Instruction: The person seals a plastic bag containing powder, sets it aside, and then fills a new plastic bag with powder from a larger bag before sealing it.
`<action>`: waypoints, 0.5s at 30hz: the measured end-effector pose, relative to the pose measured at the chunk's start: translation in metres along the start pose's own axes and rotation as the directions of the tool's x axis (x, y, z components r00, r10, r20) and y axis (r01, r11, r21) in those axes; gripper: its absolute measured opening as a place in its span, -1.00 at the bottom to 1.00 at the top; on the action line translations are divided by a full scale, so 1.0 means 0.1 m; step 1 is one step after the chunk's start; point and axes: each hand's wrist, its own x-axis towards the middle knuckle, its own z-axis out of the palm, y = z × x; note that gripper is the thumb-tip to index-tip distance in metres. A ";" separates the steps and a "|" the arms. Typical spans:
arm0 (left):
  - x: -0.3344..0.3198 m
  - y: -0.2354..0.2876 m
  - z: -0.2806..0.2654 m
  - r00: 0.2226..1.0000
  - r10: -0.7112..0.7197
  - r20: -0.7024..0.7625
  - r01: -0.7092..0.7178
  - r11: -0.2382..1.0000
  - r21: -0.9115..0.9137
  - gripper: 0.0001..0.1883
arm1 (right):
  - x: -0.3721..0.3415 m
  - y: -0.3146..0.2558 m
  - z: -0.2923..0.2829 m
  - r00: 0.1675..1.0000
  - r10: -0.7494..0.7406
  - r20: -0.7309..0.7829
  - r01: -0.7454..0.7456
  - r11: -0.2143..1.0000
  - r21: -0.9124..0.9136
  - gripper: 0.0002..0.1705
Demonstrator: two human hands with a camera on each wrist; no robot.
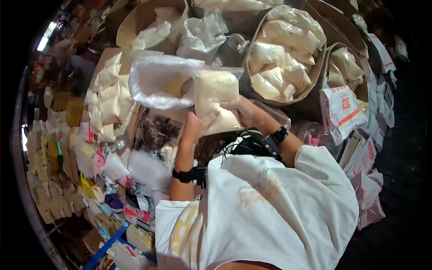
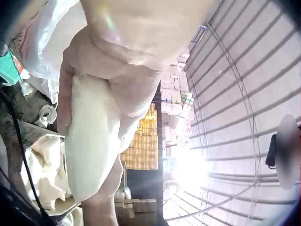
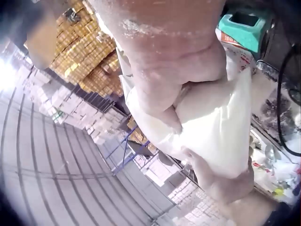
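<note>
A clear bag packed with pale yellow powder [image 1: 217, 90] is held upright between two hands. At its lower left edge the left hand [image 1: 196, 125] grips it, thumb lying across the front. The right hand [image 1: 244, 110] grips the right side, its thumb also on the front. In the left wrist view the left hand [image 2: 113, 70] wraps round the bulging bag [image 2: 91, 141]. The right wrist view has the right hand [image 3: 174, 75] pressed round the bag [image 3: 216, 127], with the left hand [image 3: 225, 186] on its far side. The bag's back is hidden.
An open, plastic-lined container [image 1: 164, 83] stands left of the bag. Round bins of filled bags [image 1: 288, 54] line the back, and more filled bags [image 1: 109, 101] lie at left. Printed white sacks [image 1: 343, 114] stand at right. A dark, powder-dusted surface [image 1: 155, 130] lies left of the left hand.
</note>
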 end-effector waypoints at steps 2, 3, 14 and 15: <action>-0.08 -0.03 -0.10 1.000 0.008 -0.023 -0.010 0.997 -0.077 -0.59 | 0.07 0.04 0.12 1.000 0.023 0.000 -0.023 0.999 0.022 -0.43; -0.12 -0.06 -0.14 0.998 0.054 -0.042 -0.059 0.987 -0.151 -0.63 | 0.11 0.09 0.17 1.000 0.030 -0.008 -0.030 0.999 0.023 -0.43; -0.56 -0.35 -0.55 0.959 0.254 -0.121 -0.251 0.967 0.043 -0.57 | 0.01 0.38 0.71 0.997 -0.075 0.008 0.076 0.985 -0.153 -0.35; -0.59 -0.36 -0.57 0.963 0.239 -0.120 -0.235 0.971 0.047 -0.57 | -0.01 0.40 0.74 0.994 -0.108 0.001 0.106 0.978 -0.182 -0.34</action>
